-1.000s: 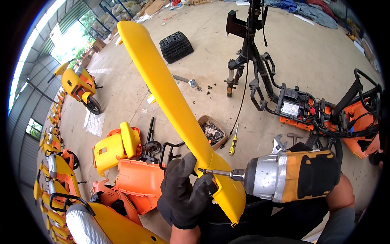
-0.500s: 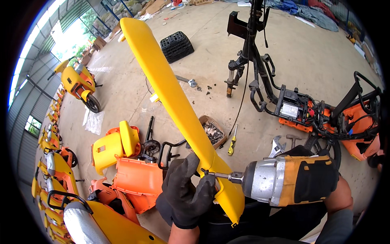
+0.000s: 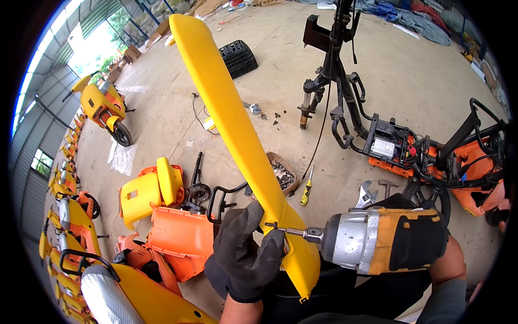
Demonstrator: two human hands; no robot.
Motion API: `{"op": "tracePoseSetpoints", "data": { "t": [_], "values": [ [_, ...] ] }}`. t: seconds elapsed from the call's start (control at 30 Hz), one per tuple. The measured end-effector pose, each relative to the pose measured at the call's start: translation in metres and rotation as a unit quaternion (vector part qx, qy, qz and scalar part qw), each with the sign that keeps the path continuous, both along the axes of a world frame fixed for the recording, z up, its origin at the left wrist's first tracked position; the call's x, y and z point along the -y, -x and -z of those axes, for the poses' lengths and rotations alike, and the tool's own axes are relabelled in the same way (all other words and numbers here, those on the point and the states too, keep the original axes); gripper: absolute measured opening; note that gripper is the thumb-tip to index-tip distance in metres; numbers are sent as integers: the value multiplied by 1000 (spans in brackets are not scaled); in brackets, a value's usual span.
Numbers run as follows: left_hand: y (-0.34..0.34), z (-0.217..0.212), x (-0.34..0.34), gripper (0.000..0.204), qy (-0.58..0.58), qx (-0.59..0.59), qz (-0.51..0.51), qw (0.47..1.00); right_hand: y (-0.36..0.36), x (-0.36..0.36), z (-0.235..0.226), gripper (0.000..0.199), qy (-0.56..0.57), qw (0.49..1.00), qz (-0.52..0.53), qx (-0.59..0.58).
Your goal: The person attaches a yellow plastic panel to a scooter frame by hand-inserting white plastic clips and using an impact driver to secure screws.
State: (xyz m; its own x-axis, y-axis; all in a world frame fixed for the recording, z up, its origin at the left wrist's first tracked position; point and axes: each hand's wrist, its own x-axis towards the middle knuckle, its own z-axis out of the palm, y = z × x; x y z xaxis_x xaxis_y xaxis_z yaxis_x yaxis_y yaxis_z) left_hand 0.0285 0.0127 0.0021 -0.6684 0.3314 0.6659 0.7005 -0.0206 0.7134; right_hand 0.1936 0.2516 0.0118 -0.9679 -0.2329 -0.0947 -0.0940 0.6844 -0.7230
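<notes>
My left hand, in a dark grey glove, is closed on the lower part of a long yellow plastic scooter panel, which slants up and away to the left. Between its thumb and forefinger a small dark screw shows at the panel's edge. My right hand is mostly hidden behind a yellow and black impact driver that it grips. The driver's thin bit points left, its tip beside my left thumb and close to the screw.
A box of small hardware and a yellow screwdriver lie beyond the panel. Wrenches and a hammer are near a bare scooter frame at right. Orange and yellow panels lie left; several scooters stand further off.
The panel's upper end has shifted slightly right and up in view. My hands and the driver keep nearly the same places, and the screw shows more plainly beside the bit.
</notes>
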Motion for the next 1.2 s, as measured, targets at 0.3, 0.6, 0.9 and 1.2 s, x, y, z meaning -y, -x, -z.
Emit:
{"op": "tracePoseSetpoints", "data": {
  "t": [0.3, 0.6, 0.9, 1.2],
  "values": [
    [-1, -1, -1, 52, -7, 6, 4, 1000, 4, -3, -9, 57, -59, 998, -25, -16],
    [-4, -4, -1, 48, -14, 33, 19, 999, 7, 1, -16, 46, -98, 993, -47, -53],
    [-7, -3, -1, 49, -82, 153, -1, 985, 55, -39, 45, 35, -126, 880, 109, -445],
    [-1, 0, 2, 52, -81, 143, -9, 986, 120, -39, 277, 50, 223, 897, 348, -153]
  ]
}}
